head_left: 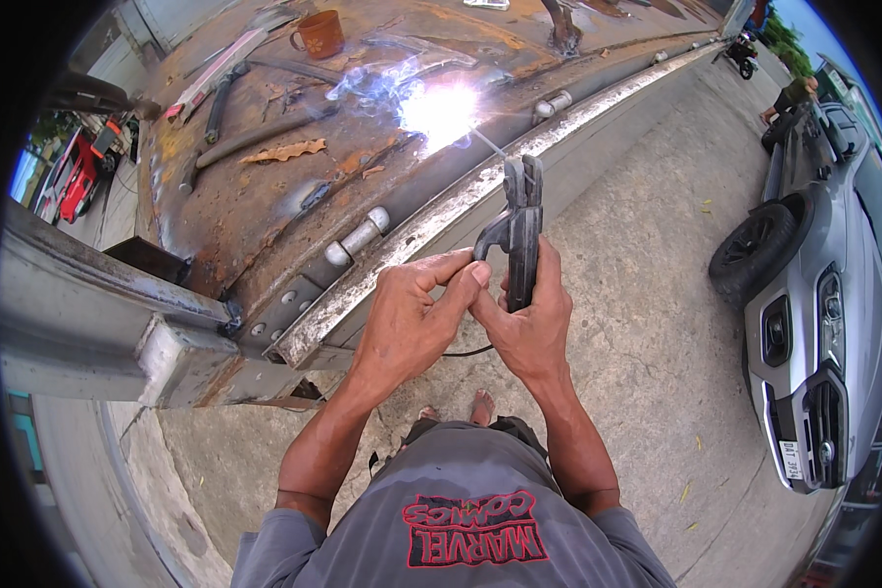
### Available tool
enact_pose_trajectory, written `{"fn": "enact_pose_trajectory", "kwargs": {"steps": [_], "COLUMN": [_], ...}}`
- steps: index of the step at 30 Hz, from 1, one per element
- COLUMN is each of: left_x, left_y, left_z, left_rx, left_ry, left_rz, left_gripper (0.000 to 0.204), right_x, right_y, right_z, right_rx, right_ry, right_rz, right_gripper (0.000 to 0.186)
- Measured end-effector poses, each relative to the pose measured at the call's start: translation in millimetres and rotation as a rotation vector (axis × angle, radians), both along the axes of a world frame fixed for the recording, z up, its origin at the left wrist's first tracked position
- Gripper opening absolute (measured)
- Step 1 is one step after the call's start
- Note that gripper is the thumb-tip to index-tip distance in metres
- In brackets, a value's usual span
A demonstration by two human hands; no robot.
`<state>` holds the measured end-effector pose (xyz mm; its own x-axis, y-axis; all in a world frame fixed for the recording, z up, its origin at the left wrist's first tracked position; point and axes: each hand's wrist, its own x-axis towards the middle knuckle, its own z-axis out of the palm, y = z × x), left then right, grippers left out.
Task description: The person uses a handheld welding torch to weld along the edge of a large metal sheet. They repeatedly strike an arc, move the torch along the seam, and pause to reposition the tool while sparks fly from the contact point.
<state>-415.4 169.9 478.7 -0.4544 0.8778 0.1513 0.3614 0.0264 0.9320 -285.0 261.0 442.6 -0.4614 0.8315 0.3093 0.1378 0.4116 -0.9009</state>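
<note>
My right hand is wrapped round a black welding electrode holder, held upright in front of me. From its jaws a thin welding rod slants up and left into a blinding white arc. Bluish smoke drifts left of the glare, which hides the rod's tip and the spot beneath it. Thumb and fingers of my left hand are pinched together at the holder's lever, against my right hand. The arc burns on a rusty metal deck, just behind its steel edge rail.
On the deck lie an orange mug, a hammer-like bar and a rusty scrap. Cylindrical hinges line the edge. A silver pickup stands right on concrete, with a person beyond. A steel beam stretches left.
</note>
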Motion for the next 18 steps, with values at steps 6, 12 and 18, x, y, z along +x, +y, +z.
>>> {"fn": "enact_pose_trajectory", "kwargs": {"steps": [6,12,18], "left_x": [2,1,6], "left_y": [-2,-4,-3], "left_z": [4,9,13], "left_rx": [-0.043,-0.146,-0.017], "left_ry": [-0.017,-0.032,-0.039], "left_rz": [0.011,0.025,-0.029], "left_gripper": [0.037,0.038,0.035], "right_x": [-1,0,3], "right_y": [-3,-2,-6], "right_z": [1,0,3], "right_rx": [0.027,0.016,-0.029], "right_ry": [0.028,0.014,0.038], "right_rz": [-0.032,-0.022,-0.033], "right_gripper": [0.065,0.068,0.072]}}
